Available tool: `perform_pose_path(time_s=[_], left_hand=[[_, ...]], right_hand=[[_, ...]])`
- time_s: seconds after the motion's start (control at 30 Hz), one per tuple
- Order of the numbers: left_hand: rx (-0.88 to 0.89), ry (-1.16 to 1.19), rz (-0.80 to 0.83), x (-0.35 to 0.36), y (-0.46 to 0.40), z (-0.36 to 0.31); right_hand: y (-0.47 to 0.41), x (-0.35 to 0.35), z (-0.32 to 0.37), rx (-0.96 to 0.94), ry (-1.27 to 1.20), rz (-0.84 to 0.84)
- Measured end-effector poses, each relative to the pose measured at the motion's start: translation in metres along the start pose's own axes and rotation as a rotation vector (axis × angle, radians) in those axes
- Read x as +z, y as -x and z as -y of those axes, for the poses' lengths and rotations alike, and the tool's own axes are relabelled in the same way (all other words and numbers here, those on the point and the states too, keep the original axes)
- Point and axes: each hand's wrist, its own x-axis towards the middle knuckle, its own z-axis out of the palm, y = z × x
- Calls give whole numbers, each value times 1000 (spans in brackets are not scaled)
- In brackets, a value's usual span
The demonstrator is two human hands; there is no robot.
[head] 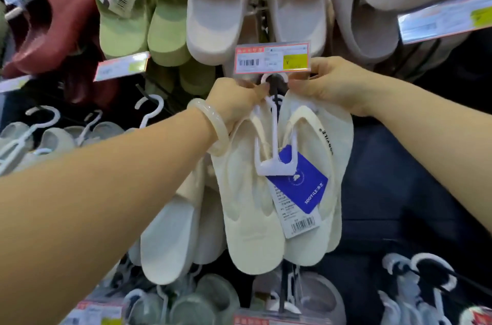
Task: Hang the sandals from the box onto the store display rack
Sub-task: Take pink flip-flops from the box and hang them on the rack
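Note:
A pair of cream flip-flop sandals (255,218) hangs on a white plastic hanger (274,162) with a blue tag (298,186). The hanger's hook (274,79) sits at the dark rack peg just under a price label (273,58). My left hand (237,101), with a pale bangle on its wrist, pinches the hanger's neck from the left. My right hand (338,85) holds the top of the right sandal beside the hook. Whether the hook rests fully on the peg is hard to tell.
Beige slides (255,5) hang right above. Green slides (143,18) and maroon ones (53,21) are up left, and white slides (170,231) hang behind to the lower left. Grey pairs on hangers (40,138) fill the left and bottom rows, with dark gaps to the right.

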Motion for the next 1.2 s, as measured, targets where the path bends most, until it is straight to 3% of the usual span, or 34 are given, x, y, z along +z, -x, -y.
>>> perform_pose_path(time_s=[0.1, 0.2, 0.37, 0.5, 0.73, 1.2], left_hand=[[-48, -133, 28, 4, -1, 13], [23, -230, 45, 10, -2, 26], [236, -749, -46, 14, 14, 41], [295, -926, 181, 0, 43, 55], [229, -1000, 242, -15, 53, 59], [205, -1033, 323, -28, 94, 68]], right_hand=[[-3, 6, -16, 48, 165, 9], [-4, 4, -25, 12, 354, -8], [8, 4, -30, -199, 856, -211], [21, 5, -35, -283, 872, -95], [54, 12, -25, 27, 926, 182], [79, 21, -6, 152, 976, 130]])
